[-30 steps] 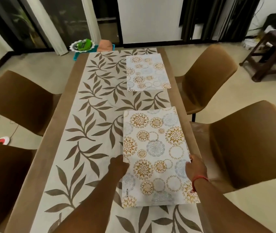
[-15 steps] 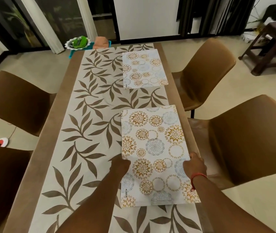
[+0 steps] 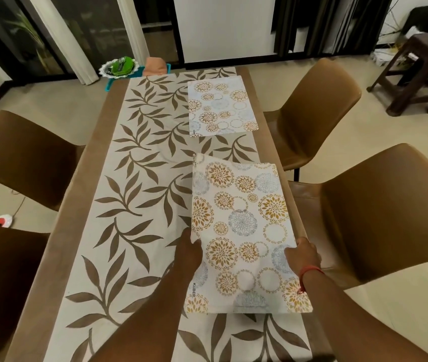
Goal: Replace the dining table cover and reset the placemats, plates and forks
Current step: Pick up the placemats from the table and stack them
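The far left corner of the near cream placemat printed with gold and blue floral circles (image 3: 244,231) has lifted off the leaf-patterned beige table cover (image 3: 139,205) since a moment ago, perhaps a top mat peeling from a stack. The left hand (image 3: 189,250) and right hand (image 3: 302,253) pinch its side edges, lower centre. A second matching placemat (image 3: 220,105) lies at upper centre. Brown chairs (image 3: 380,205) crowd the right edge; no plates or forks are set.

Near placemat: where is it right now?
Head view, right side of the table: near placemat, held at its edges by left hand and right hand, before the far placemat.
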